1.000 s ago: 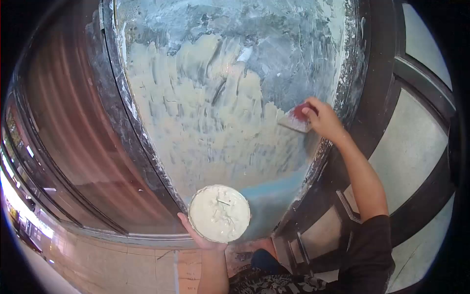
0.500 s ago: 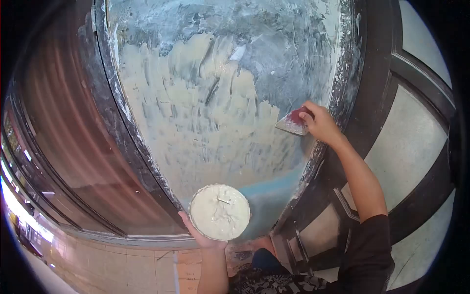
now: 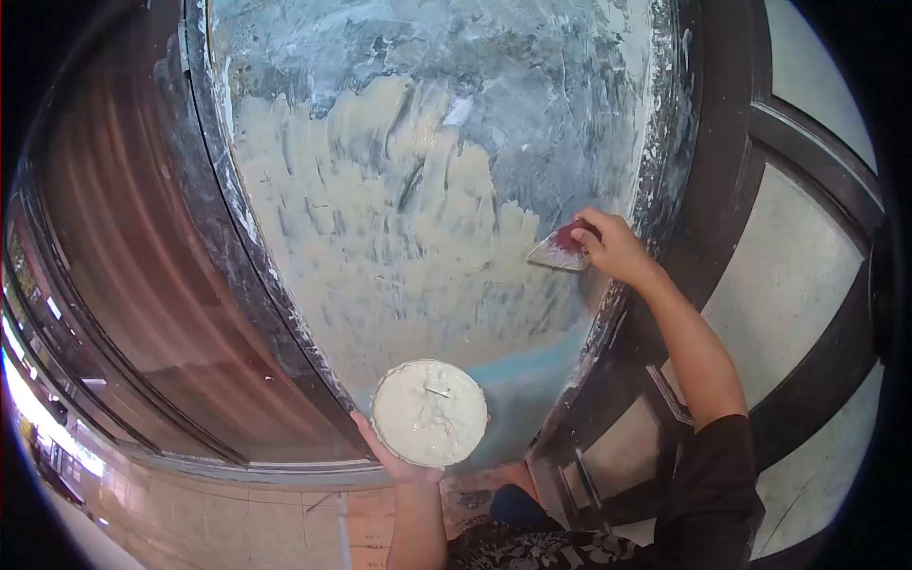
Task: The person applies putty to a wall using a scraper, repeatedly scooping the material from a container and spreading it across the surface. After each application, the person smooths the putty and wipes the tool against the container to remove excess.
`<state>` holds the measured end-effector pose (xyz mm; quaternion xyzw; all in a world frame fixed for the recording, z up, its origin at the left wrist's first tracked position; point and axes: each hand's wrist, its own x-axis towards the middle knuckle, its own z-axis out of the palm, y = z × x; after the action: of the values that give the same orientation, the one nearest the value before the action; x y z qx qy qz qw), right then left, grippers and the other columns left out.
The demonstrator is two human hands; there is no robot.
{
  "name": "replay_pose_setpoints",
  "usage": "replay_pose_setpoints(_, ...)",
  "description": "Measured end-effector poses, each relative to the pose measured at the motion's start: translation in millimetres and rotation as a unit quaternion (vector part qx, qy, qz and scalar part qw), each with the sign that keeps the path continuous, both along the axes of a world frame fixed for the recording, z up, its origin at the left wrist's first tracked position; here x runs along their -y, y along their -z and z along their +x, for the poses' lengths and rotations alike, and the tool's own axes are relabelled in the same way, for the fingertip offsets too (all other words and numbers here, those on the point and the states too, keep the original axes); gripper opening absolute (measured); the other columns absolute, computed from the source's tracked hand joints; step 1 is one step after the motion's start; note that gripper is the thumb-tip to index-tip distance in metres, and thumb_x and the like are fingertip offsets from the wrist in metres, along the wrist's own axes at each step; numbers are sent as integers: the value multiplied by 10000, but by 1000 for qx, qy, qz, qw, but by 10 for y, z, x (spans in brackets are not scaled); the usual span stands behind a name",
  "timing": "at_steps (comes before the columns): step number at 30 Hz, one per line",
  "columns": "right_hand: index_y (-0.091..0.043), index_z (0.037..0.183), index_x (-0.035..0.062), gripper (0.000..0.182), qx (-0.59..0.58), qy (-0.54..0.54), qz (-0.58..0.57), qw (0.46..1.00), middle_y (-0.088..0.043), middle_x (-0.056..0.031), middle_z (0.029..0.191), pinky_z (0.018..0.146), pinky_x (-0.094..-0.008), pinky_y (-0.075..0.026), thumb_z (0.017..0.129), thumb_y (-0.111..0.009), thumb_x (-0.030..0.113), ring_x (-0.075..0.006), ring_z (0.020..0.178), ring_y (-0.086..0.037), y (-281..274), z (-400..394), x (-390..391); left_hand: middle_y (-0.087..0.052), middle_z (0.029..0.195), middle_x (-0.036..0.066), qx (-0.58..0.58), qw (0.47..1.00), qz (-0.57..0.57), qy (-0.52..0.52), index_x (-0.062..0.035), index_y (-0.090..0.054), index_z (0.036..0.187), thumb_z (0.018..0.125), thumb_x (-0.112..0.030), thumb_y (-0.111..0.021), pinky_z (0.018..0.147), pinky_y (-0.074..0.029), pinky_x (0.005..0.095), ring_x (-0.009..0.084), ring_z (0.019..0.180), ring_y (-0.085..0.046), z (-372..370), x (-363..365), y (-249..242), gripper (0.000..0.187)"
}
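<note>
In front of me is a wall panel (image 3: pixel 418 228), its lower part smeared with cream putty and its upper part bare mottled grey-blue. My right hand (image 3: pixel 616 249) grips a putty knife (image 3: pixel 562 251) with a dark red handle, its blade against the wall near the right edge of the putty. Low in the middle, my left hand (image 3: pixel 399 461) holds a round tub of putty (image 3: pixel 429 413) from below and the left side. The tub's top faces me, full of off-white paste with a small stick-like bit on it. Most left fingers are hidden beneath the tub.
Dark wooden frames with pale panels (image 3: pixel 788 256) stand close on the right. To the left is a brown curtained window (image 3: pixel 142 256) in a dark frame. Tiled floor (image 3: pixel 228 508) shows below, along with a bare foot (image 3: pixel 516 478).
My right hand and the putty knife have shifted slightly left and a little down along the wall. The tub stays almost in place.
</note>
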<state>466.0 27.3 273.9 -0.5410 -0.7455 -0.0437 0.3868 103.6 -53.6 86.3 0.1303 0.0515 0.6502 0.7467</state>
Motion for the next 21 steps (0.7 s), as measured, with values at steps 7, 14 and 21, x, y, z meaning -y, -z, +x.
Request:
replay_pose_setpoints(7,-632,1038,9,126,76,-57,98,991,-677,-180,1002,834,-431,-496,915,-643,32,-397,960,-622,-197,-406,277,-424,1559,156,-23,999,42,20,-133,-408,1540,922,-840,-293,936,-435,813,468,1330,-491,38,-36,-47,946)
replay_pose_setpoints(14,-667,1035,87,263,242,-197,174,934,-659,-85,1067,897,-421,-505,790,-698,-2,-332,1036,-607,-165,-976,705,-401,1588,165,-28,997,65,44,-128,-402,1551,920,-842,-294,1028,-372,794,457,1377,-455,88,-82,-154,959)
replay_pose_setpoints(21,-680,1067,129,220,272,-225,170,920,-666,-54,1104,884,-439,-523,856,-690,190,-313,1127,-619,21,-1203,969,-423,1576,187,20,997,52,60,-71,-405,1541,937,-828,-281,1107,-404,651,428,1378,-473,134,-15,-351,976)
